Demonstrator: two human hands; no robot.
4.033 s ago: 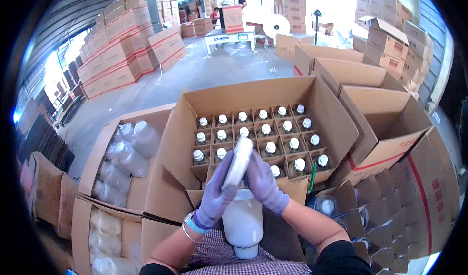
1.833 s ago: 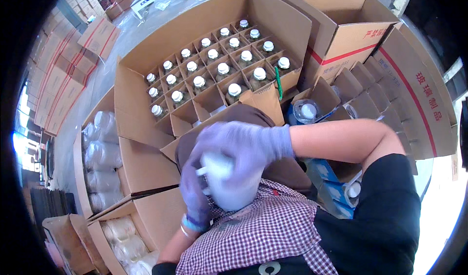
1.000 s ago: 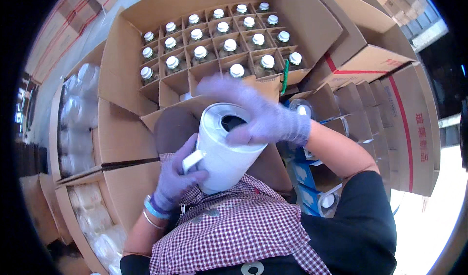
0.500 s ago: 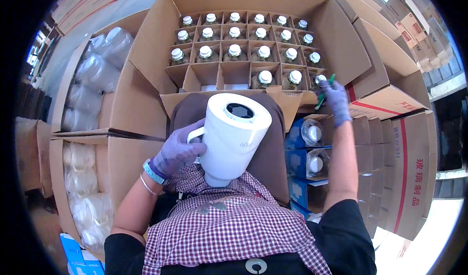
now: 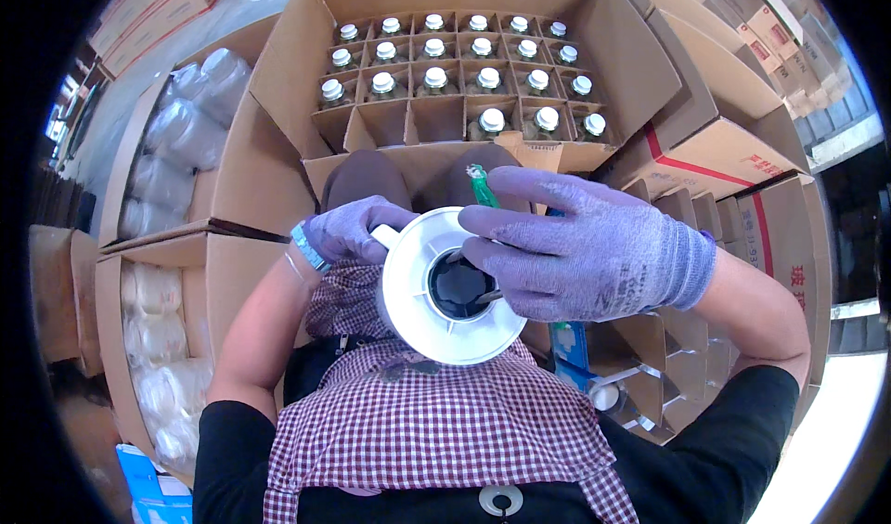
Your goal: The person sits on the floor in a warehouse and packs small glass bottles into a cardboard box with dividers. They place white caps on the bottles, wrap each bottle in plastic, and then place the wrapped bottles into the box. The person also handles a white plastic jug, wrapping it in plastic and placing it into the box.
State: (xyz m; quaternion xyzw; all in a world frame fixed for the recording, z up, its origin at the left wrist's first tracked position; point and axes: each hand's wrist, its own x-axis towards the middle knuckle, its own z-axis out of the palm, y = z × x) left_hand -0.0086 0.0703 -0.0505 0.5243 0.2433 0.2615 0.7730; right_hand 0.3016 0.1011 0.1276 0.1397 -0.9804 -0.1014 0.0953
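My left hand, in a purple glove, grips the handle of a white plastic jug held in front of my chest, its dark open mouth tilted up toward me. My right hand, also gloved, lies across the jug's mouth with its fingertips at the opening. It pinches a thin green tool whose tip sticks up above the fingers. Beyond the jug, an open carton with cardboard dividers holds several white-capped bottles; a few front cells are bare.
Open cartons on the left hold plastic-wrapped bundles. Cartons with red stripes stand at the right. A divided carton with a capped bottle sits low on the right. A blue box lies at the lower left.
My right hand has come back from the carton edge on the right and now rests over the jug's mouth with the green tool. The jug has tipped its mouth toward me.
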